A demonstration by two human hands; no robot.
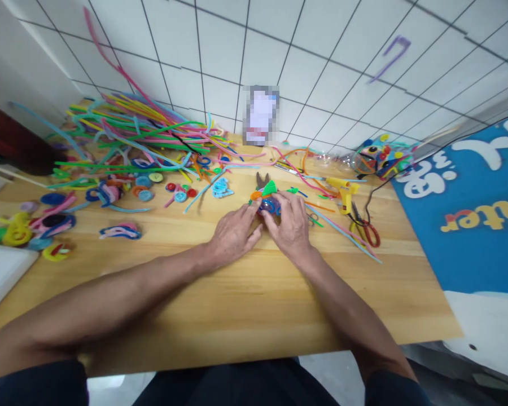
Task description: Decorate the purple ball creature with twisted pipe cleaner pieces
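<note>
Blue, orange and green showed on the small craft piece (267, 205), which was on the wooden table (258, 304) in front of the phone (262, 117), on the person's side. The right hand (291, 225) had its fingers curled close around the piece's right side, thumb against its near edge. The left hand (232, 234) touched the opposite side with its fingertips, its thumb apart; whether it gripped could not be told. Pliers (262, 181) lay between the phone and the piece, jaws spread. Left of the phone was a heap of pipe cleaners (152, 129), with coils (144, 190) nearer the person. Right of the phone were a yellow glue gun (345, 194), scissors (371, 234) and, farther right, a blue sign (432, 248). Tiled wall (220, 39) rose behind the phone.
</note>
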